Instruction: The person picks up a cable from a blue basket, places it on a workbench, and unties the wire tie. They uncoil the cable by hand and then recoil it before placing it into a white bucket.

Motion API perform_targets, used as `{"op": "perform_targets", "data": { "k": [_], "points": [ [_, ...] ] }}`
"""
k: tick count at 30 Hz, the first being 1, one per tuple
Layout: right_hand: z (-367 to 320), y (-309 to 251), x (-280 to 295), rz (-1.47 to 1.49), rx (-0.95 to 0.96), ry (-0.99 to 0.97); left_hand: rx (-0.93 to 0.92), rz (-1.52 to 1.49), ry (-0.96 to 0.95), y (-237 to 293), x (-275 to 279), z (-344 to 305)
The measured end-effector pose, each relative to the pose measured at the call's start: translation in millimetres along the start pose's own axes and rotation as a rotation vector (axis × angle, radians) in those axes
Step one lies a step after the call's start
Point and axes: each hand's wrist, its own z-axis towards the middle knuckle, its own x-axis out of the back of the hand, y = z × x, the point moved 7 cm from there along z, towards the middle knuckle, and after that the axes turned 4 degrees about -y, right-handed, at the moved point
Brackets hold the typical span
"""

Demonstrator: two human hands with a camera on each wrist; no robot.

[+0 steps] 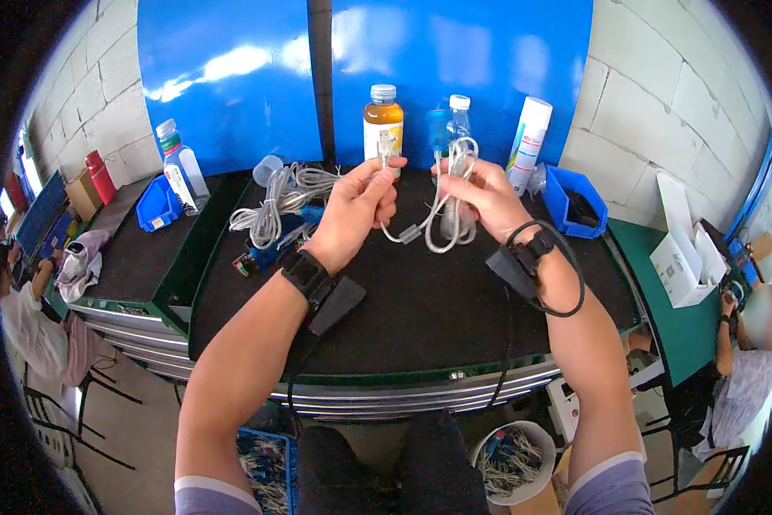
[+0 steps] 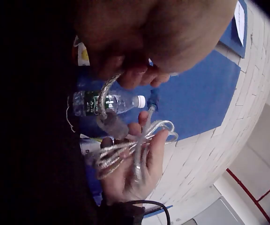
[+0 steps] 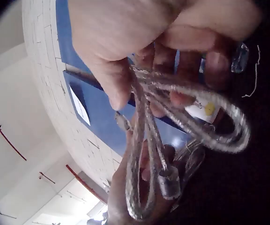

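Note:
A clear silvery USB cable (image 1: 449,199) is held up over the black table (image 1: 437,309) between both hands. My left hand (image 1: 384,174) pinches one end just below the plug (image 1: 384,142). From there the cable sags past a ferrite bead (image 1: 410,233) to my right hand (image 1: 461,178), which grips the coiled loops. The left wrist view has the left fingers (image 2: 140,77) pinching the cable (image 2: 106,96), with the right hand (image 2: 135,176) and the loops beneath. Seen from the right wrist, the right fingers (image 3: 121,93) curl round the loops (image 3: 191,119), and the bead (image 3: 168,183) hangs lower.
Against the blue back panel stand an orange juice bottle (image 1: 382,120), a clear bottle (image 1: 459,116) and a white spray can (image 1: 528,142). A heap of cables (image 1: 283,197) lies left of my hands. Blue bins (image 1: 157,204) (image 1: 579,199) flank the table. A bucket (image 1: 510,459) sits below.

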Motion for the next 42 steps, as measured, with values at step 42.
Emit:
{"op": "perform_targets", "data": {
  "k": [42],
  "points": [
    [-7.3,20.2,-29.7,-0.027,-0.312,-0.25,0.373,-0.169,-0.132,-38.6,-4.8,-7.4]
  ]
}}
